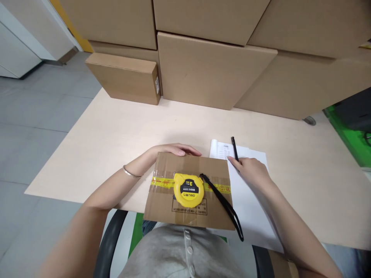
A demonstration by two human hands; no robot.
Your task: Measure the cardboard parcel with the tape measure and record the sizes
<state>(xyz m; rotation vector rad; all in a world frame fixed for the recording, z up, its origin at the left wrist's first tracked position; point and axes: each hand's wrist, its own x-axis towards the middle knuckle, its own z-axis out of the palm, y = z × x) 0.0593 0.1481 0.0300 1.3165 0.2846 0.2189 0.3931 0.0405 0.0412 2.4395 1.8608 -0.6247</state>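
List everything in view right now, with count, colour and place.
Table: one, pale beige, under everything.
Large cartons: several, brown, stacked along the table's far side.
Small carton: one, brown, yellow-taped, near edge.
Tape measure: one, yellow and black, on the small carton.
Strap: one, black, trailing right from the tape measure.
Paper: white, right of the small carton.
Pen: one, black, over the paper.
Left hand: flat on the small carton's far edge.
Right hand: gripping the pen.

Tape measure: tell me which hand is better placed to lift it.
Left, probably. The left hand lies open on the far edge of the box, behind the tape measure, holding nothing. The right hand is off to the side, its grip shut on the pen over the paper.
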